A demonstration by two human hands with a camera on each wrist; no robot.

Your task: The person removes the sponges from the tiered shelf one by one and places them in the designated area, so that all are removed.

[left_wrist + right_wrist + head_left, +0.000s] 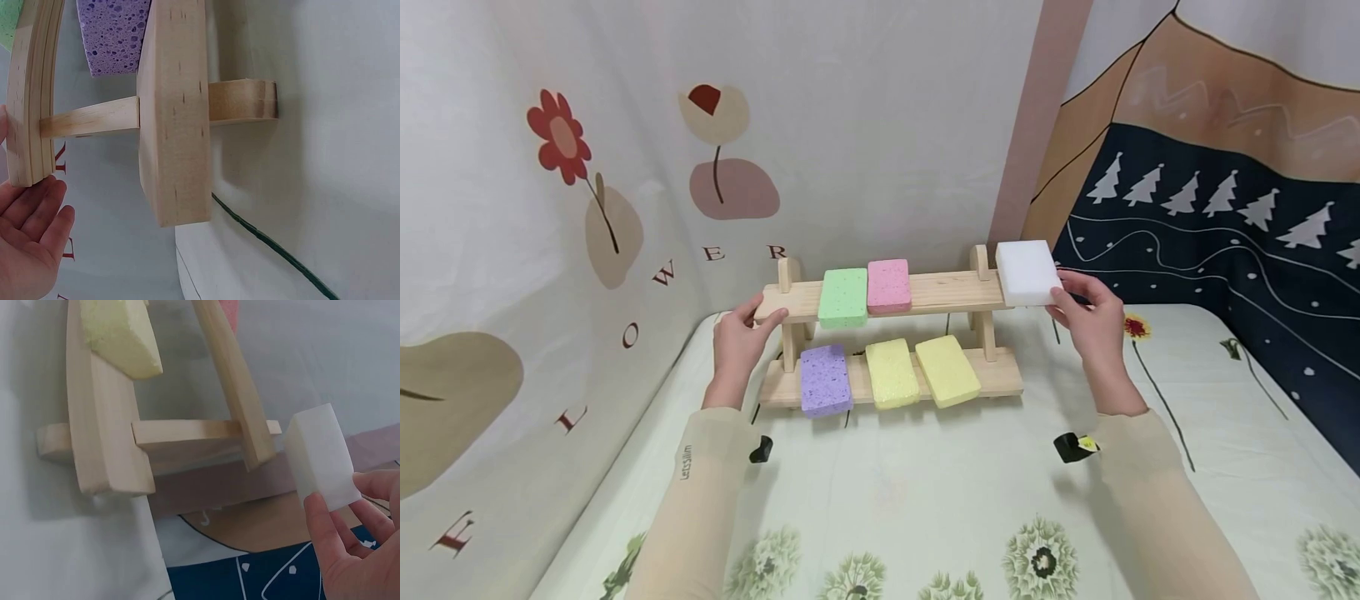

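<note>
At the right end of a two-tier wooden rack (943, 289), my right hand (1092, 323) pinches a white sponge block (1027, 271) between thumb and fingers. In the right wrist view the white block (322, 456) is held in the air, beside the upper shelf's end. My left hand (735, 343) grips the left end of the upper shelf, thumb on one face and fingers on the other. On that shelf lie a green sponge (844, 293) and a pink sponge (889, 286). The lower shelf carries a purple sponge (825, 379) and two yellow sponges (891, 373).
The rack stands on a pale flower-printed cloth (910, 500). A printed curtain (880, 125) hangs behind it, with a dark tree-patterned cloth (1210, 233) at the right. Black wrist devices (1071, 447) show beside both sleeves.
</note>
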